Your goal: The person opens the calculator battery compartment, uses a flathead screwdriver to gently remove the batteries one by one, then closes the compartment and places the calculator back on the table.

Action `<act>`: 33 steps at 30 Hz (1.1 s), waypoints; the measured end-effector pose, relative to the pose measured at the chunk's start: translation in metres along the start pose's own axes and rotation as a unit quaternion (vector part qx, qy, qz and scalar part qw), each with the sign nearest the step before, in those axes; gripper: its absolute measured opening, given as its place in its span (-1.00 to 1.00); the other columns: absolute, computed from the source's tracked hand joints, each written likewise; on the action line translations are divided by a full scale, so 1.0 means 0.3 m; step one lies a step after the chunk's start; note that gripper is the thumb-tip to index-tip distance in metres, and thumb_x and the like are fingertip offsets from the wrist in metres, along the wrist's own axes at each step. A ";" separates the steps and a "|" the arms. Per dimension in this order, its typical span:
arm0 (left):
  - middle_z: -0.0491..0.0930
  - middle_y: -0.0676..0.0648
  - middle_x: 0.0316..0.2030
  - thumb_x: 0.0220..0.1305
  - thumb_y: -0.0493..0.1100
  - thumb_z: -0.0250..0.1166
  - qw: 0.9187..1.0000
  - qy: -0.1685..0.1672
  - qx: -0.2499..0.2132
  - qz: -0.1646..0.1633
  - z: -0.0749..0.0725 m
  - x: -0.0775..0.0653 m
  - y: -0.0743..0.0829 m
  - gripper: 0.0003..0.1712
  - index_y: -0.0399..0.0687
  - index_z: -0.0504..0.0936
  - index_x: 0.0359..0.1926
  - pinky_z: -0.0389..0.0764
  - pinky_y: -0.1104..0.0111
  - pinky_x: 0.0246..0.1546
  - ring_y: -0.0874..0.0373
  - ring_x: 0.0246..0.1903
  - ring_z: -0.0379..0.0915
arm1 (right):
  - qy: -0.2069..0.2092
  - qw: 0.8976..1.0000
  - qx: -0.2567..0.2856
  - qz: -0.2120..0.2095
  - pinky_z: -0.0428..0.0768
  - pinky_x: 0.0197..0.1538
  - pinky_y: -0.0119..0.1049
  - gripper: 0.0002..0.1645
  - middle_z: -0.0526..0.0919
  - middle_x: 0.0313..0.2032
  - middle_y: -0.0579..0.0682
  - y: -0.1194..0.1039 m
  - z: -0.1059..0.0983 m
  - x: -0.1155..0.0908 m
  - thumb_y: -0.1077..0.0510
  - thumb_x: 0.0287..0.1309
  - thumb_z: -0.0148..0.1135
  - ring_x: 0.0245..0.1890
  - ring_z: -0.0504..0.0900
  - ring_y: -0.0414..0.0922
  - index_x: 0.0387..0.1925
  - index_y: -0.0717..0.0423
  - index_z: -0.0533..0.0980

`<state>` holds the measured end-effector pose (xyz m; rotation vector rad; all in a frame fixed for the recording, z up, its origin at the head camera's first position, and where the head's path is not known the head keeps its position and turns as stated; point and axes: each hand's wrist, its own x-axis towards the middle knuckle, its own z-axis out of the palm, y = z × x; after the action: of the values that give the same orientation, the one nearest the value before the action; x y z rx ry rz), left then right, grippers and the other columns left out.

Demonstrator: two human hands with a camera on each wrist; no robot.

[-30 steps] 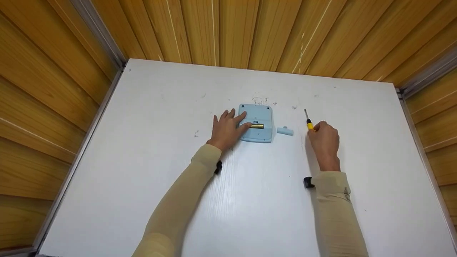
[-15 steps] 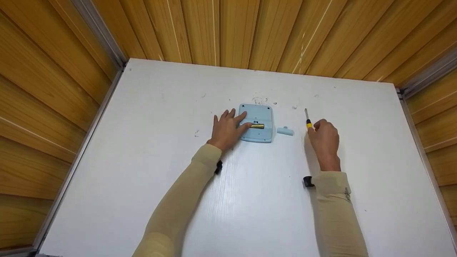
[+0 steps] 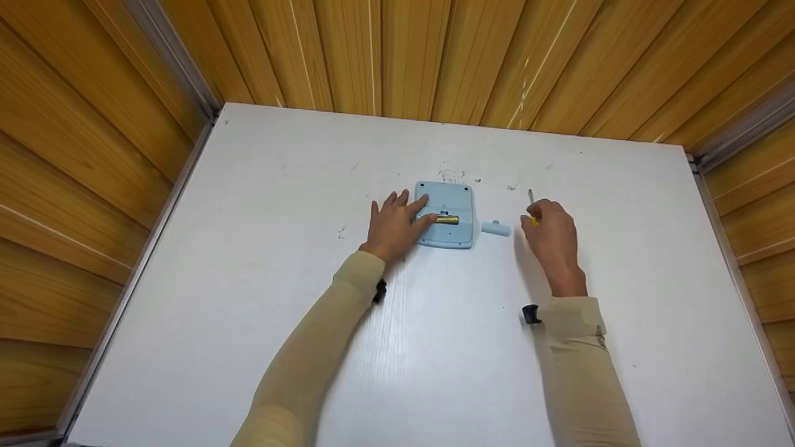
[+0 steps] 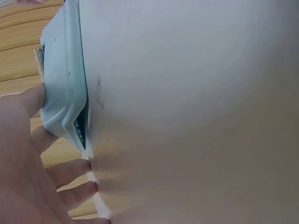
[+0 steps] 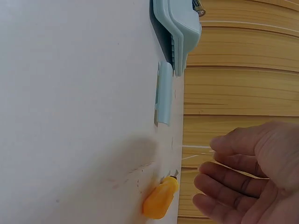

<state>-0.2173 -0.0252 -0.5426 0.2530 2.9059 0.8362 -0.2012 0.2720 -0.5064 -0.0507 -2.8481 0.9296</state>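
A light blue calculator [image 3: 456,236] lies face down on the white table, some keys showing under its edge in the left wrist view. Its battery slot holds a gold and dark battery [image 3: 448,220]. My left hand [image 3: 392,228] rests at its left side, thumb by the battery's left end, index finger on the casing and the other fingers spread on the table. A screwdriver with a yellow handle [image 5: 160,200] lies on the table to the right. Over it hovers my right hand [image 3: 554,239], fingers loosely bent and holding nothing; in the head view it covers most of the handle.
The small blue battery cover [image 3: 495,229] lies between calculator and screwdriver. Wood-look panels [image 3: 404,56] rise behind the table [image 3: 298,186] and along its sides.
My right hand has let go of the screwdriver, lifted off it and shifted slightly left. My left hand, the calculator and the battery cover stay put.
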 end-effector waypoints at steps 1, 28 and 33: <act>0.21 -0.15 0.61 0.55 0.44 0.04 1.000 0.000 -0.001 0.000 0.000 -0.001 0.001 -0.23 0.30 0.37 0.60 -0.16 -0.26 0.56 -0.14 0.62 -0.02 | -0.003 1.000 0.000 -0.002 0.62 0.07 0.13 -0.73 0.64 -0.05 0.39 -0.004 0.002 0.000 0.33 0.43 0.29 -0.02 0.63 0.27 0.04 0.48 0.59; 0.20 -0.17 0.61 0.56 0.41 0.08 1.000 0.002 -0.019 0.008 -0.005 -0.007 -0.001 -0.25 0.27 0.37 0.60 -0.17 -0.26 0.55 -0.16 0.63 -0.04 | -0.120 0.990 -0.018 -0.077 0.50 0.38 0.06 -0.55 0.59 0.24 0.23 -0.138 0.069 0.002 0.24 0.47 0.33 0.29 0.55 0.18 0.30 0.28 0.52; 0.21 -0.16 0.61 0.55 0.41 0.08 1.000 0.004 -0.015 0.009 -0.004 -0.006 0.000 -0.25 0.27 0.37 0.60 -0.16 -0.26 0.55 -0.15 0.62 -0.03 | -0.125 0.987 -0.031 -0.099 0.50 0.38 0.05 -0.56 0.61 0.22 0.21 -0.160 0.075 0.006 0.23 0.46 0.36 0.27 0.56 0.17 0.27 0.26 0.54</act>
<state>-0.2157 -0.0262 -0.5415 0.2734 2.9008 0.8850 -0.2057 0.2202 -0.4959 0.3608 -3.0358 0.8610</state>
